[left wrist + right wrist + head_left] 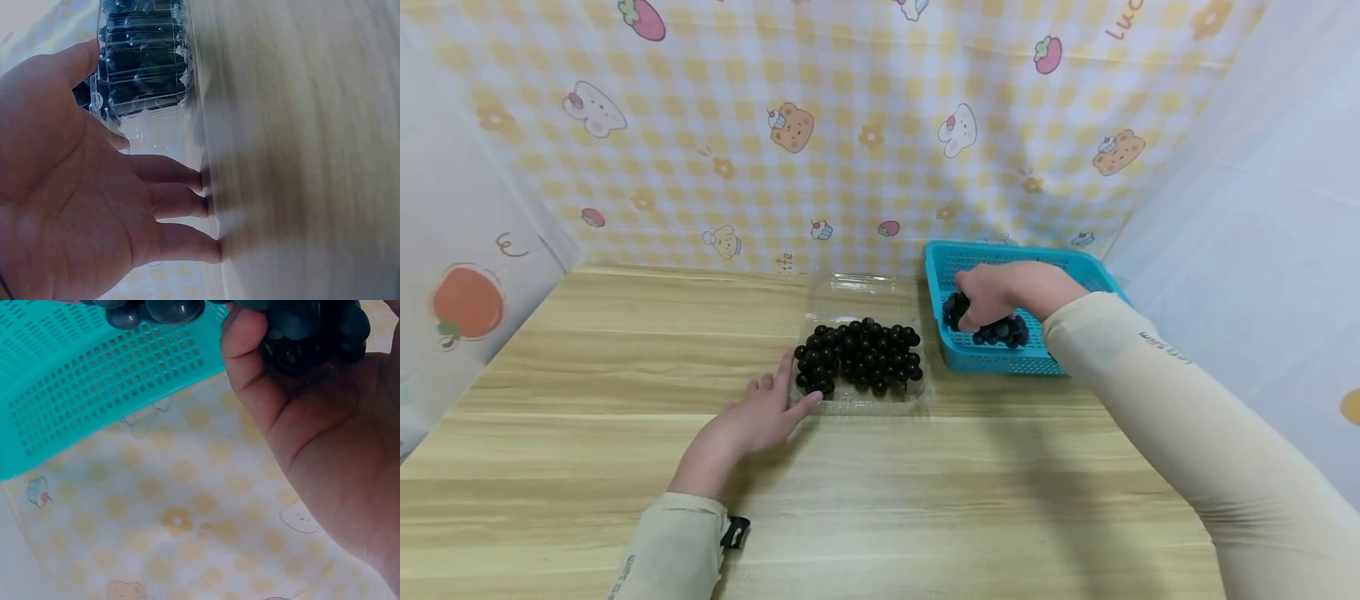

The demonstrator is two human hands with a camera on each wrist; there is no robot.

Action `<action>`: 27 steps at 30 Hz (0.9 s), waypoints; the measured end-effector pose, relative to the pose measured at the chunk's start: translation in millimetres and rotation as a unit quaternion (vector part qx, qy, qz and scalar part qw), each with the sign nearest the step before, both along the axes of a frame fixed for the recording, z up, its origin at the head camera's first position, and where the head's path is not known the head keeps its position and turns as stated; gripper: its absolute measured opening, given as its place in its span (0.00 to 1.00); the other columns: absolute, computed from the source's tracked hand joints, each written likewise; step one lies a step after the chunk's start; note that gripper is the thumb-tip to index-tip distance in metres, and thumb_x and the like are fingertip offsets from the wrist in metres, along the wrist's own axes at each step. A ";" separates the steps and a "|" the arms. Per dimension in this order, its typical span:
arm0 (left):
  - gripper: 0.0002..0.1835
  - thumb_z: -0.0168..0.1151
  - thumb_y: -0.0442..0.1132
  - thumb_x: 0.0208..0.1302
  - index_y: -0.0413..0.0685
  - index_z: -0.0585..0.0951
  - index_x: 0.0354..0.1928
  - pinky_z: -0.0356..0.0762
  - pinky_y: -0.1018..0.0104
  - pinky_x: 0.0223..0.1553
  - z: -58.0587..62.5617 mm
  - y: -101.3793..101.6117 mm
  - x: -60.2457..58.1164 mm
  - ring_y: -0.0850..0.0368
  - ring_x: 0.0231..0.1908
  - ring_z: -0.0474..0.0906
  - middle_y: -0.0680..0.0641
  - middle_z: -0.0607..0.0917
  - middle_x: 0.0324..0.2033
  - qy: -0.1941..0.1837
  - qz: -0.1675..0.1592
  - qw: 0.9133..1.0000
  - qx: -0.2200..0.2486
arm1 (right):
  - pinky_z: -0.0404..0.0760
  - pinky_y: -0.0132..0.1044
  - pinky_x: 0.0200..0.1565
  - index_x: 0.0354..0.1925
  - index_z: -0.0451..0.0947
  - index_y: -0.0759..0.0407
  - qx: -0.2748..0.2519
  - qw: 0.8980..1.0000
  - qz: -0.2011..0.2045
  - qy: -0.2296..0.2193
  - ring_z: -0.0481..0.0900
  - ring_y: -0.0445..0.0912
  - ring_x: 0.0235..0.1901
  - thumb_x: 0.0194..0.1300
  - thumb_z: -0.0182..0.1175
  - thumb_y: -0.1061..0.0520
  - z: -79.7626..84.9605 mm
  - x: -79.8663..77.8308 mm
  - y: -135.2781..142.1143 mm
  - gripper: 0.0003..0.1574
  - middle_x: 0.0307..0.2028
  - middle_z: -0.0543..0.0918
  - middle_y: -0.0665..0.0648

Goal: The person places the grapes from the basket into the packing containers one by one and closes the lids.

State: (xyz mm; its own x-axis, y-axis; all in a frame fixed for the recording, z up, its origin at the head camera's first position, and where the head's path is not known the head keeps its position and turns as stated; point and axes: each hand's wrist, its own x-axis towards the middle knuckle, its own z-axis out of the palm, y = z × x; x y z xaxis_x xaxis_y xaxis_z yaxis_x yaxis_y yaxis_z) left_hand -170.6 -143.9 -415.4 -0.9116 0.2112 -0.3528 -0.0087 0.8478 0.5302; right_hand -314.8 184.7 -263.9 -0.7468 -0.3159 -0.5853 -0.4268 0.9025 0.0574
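A clear plastic box (pixel 872 408) with its lid (pixel 861 293) folded back holds a heap of black grapes (pixel 868 354). At the box's front left corner, my left hand (pixel 760 418) touches it with thumb and forefinger spread. Its other fingers (pixel 181 242) reach down to the tabletop in the left wrist view. Over the blue basket (pixel 992 364), my right hand (pixel 996 292) grips a bunch of dark grapes (pixel 300 331). More of these grapes (pixel 1003 331) show below that hand, inside the basket. Whether they belong to one bunch, I cannot tell.
The wooden table (pixel 587 400) meets a yellow checked cloth (pixel 730 142) at the back. White sheets (pixel 1285 208) hang at both sides. The basket stands just right of the box, near the back cloth.
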 end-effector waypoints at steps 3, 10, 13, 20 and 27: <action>0.55 0.37 0.75 0.78 0.52 0.24 0.85 0.43 0.10 0.69 0.9 0.1 -0.2 0.16 0.79 0.36 0.18 0.43 0.80 0.000 -0.002 1.000 0.000 | 0.72 0.52 0.53 0.84 0.50 0.63 0.005 1.000 0.002 0.002 0.74 0.55 0.55 0.75 0.57 0.46 5.2 4.2 -2.3 0.51 0.78 0.66 0.67; 0.55 0.37 0.75 0.78 0.51 0.24 0.85 0.42 0.09 0.68 1.1 0.6 0.0 0.16 0.79 0.36 0.18 0.43 0.80 0.001 -0.003 1.000 0.001 | 0.76 0.52 0.56 0.84 0.50 0.62 0.018 1.000 0.006 0.008 0.76 0.55 0.58 0.76 0.58 0.44 17.6 13.4 -8.3 0.51 0.79 0.66 0.67; 0.55 0.37 0.75 0.78 0.51 0.24 0.85 0.42 0.09 0.68 1.0 0.2 -0.1 0.15 0.79 0.36 0.18 0.43 0.79 0.002 -0.004 1.000 0.000 | 0.76 0.54 0.58 0.83 0.51 0.62 0.011 1.000 0.005 0.008 0.77 0.57 0.60 0.76 0.59 0.45 23.9 17.8 -10.6 0.50 0.76 0.69 0.68; 0.55 0.37 0.75 0.79 0.51 0.24 0.85 0.40 0.10 0.69 -0.2 0.2 0.4 0.15 0.79 0.35 0.19 0.42 0.80 0.000 -0.002 1.000 0.000 | 0.76 0.51 0.55 0.79 0.57 0.64 -0.013 0.999 0.028 0.014 0.78 0.54 0.54 0.75 0.59 0.47 35.8 29.4 -18.8 0.45 0.66 0.77 0.65; 0.55 0.36 0.76 0.78 0.51 0.25 0.85 0.40 0.09 0.68 -0.3 -1.1 0.6 0.15 0.79 0.36 0.18 0.42 0.79 0.003 -0.002 1.000 -0.002 | 0.76 0.51 0.53 0.76 0.61 0.63 -0.014 0.999 0.048 0.013 0.78 0.54 0.53 0.75 0.59 0.46 40.8 41.8 -27.5 0.41 0.63 0.78 0.64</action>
State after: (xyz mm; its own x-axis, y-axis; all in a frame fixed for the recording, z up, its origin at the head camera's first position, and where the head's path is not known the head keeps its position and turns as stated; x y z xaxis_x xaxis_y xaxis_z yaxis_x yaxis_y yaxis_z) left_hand -170.0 -144.9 -415.7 -0.9133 0.2124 -0.3476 -0.0026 0.8502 0.5264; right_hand -273.0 157.2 -223.1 -0.7277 -0.4021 -0.5557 -0.5093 0.8594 0.0451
